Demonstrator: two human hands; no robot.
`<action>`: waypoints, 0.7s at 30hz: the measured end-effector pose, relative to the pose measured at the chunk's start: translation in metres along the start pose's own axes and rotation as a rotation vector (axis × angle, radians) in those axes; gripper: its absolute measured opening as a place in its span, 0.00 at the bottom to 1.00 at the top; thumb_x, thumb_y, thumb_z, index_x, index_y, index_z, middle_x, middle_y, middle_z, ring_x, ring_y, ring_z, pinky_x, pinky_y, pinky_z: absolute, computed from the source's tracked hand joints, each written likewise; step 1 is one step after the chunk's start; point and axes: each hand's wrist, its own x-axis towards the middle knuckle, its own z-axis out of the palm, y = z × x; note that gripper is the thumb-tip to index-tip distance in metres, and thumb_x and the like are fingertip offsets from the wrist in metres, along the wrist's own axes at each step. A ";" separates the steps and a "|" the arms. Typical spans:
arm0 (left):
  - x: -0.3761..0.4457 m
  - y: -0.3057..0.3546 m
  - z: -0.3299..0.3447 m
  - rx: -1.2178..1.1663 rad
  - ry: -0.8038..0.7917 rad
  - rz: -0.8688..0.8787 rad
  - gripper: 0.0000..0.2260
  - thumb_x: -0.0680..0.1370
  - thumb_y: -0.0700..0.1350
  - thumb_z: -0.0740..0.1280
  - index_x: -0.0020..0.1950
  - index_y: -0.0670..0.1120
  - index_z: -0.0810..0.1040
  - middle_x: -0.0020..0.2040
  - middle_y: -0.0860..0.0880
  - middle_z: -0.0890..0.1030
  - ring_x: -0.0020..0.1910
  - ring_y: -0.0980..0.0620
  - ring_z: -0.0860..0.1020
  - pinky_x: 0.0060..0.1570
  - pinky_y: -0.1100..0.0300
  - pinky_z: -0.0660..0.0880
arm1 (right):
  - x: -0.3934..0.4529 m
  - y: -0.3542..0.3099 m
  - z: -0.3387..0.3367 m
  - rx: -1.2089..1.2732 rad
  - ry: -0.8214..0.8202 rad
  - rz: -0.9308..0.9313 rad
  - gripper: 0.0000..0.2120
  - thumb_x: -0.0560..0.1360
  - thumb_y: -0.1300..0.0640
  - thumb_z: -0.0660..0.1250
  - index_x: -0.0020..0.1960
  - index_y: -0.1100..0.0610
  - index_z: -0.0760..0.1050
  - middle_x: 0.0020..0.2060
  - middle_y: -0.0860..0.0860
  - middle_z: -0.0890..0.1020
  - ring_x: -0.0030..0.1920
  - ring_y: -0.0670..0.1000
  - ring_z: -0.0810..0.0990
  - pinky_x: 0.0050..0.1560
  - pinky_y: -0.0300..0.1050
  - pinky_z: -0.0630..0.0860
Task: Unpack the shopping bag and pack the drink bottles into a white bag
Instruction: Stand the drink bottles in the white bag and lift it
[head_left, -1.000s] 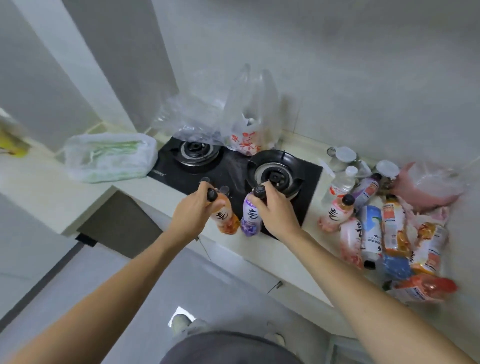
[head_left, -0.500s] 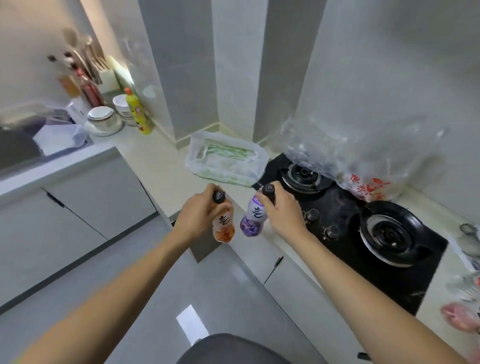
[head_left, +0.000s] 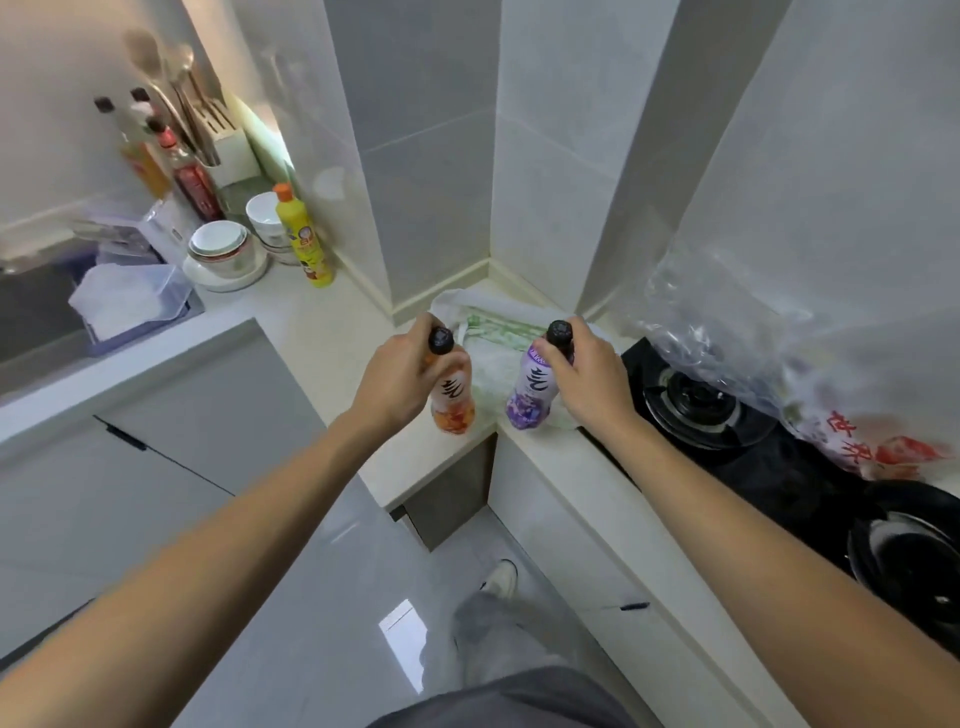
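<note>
My left hand (head_left: 396, 375) grips an orange drink bottle (head_left: 453, 401) by its neck, just under the black cap. A purple drink bottle (head_left: 535, 397) hangs from my right hand (head_left: 587, 379), held the same way near its black cap. Both bottles are upright above the counter's inner corner, right in front of the white bag (head_left: 488, 353) with green print, which lies on the counter behind them. The clear shopping bag (head_left: 769, 353) with red print lies over the stove at the right.
A black gas stove (head_left: 727, 441) fills the counter at the right. At the left stand a yellow detergent bottle (head_left: 304, 236), stacked bowls (head_left: 221, 252), sauce bottles, a utensil holder and a sink (head_left: 31, 306) holding a clear container (head_left: 130, 301). Grey floor lies below.
The view has swung left from the stove to the counter corner. Both hands have carried the two bottles left, up to the white bag, and spread slightly apart.
</note>
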 end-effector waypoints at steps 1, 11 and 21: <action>0.020 -0.003 0.002 0.000 0.004 0.004 0.17 0.78 0.64 0.64 0.53 0.52 0.67 0.55 0.44 0.85 0.50 0.41 0.81 0.47 0.41 0.77 | 0.020 0.003 0.007 0.004 0.006 0.006 0.18 0.82 0.40 0.64 0.55 0.55 0.72 0.44 0.52 0.81 0.46 0.58 0.80 0.43 0.51 0.72; 0.185 -0.043 0.042 0.052 -0.108 -0.015 0.16 0.81 0.55 0.67 0.58 0.47 0.67 0.56 0.43 0.83 0.47 0.39 0.78 0.44 0.45 0.76 | 0.167 0.041 0.065 0.031 -0.035 0.044 0.16 0.82 0.44 0.66 0.54 0.57 0.70 0.44 0.55 0.82 0.44 0.59 0.80 0.41 0.55 0.77; 0.256 -0.078 0.077 0.003 -0.113 0.087 0.15 0.82 0.51 0.68 0.60 0.42 0.69 0.50 0.44 0.82 0.43 0.42 0.78 0.37 0.54 0.63 | 0.214 0.052 0.099 0.115 -0.036 0.072 0.12 0.83 0.52 0.66 0.61 0.59 0.73 0.53 0.55 0.81 0.54 0.55 0.79 0.54 0.55 0.77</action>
